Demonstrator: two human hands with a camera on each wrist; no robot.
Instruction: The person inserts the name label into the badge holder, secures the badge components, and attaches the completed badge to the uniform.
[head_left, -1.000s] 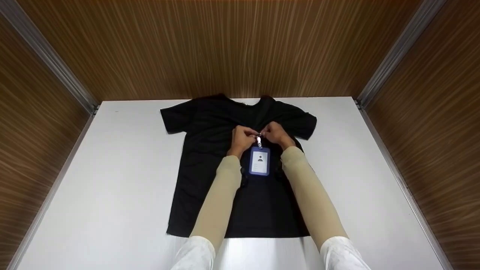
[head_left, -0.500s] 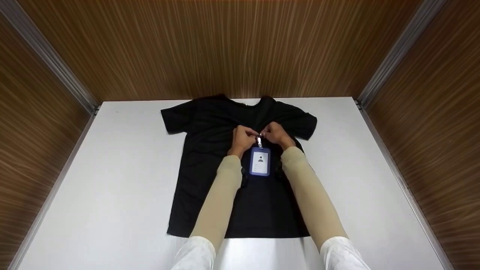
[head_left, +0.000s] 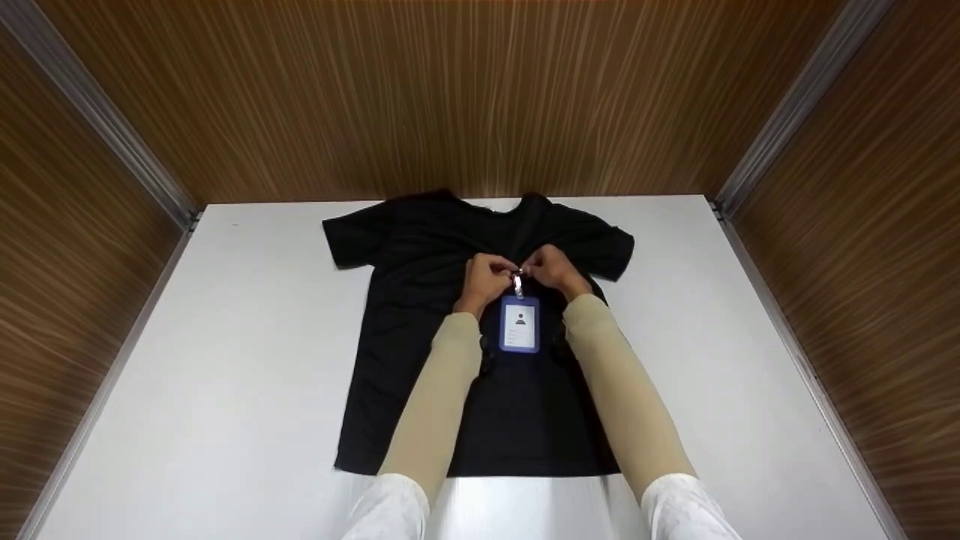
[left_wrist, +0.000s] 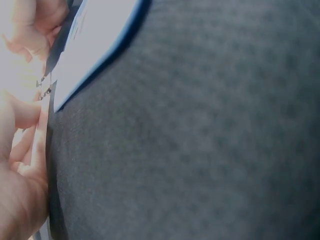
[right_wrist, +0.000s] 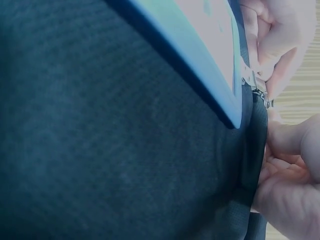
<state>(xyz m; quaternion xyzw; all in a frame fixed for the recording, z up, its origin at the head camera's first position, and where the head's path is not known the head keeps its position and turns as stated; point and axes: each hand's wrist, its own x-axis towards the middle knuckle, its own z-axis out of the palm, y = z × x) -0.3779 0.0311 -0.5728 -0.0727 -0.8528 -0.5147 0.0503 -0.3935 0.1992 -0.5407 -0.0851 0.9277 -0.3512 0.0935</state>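
A black T-shirt (head_left: 420,360) lies spread out, collar toward the back wall. On its chest is a blue-framed badge holder (head_left: 519,324) with a white card showing a printed figure. A shiny strap leads up from the holder to a small metal clip (right_wrist: 262,97). My left hand (head_left: 486,283) pinches at this clip from the left, thumb and index tips together. From the right, my right hand (head_left: 553,267) pinches at it with its fingertips. A fold of shirt cloth (right_wrist: 256,145) rises beside the right fingers; the fingertips partly hide the clip's grip.
The shirt rests on a white table (head_left: 240,360). Wood-grain panels (head_left: 450,97) enclose the back and both sides, with metal strips along the corners. Small dark devices (head_left: 486,356) sit under the wrists.
Both hands stay almost in the same place at the clip. The badge holder shifts very slightly, and the shine on its strap changes.
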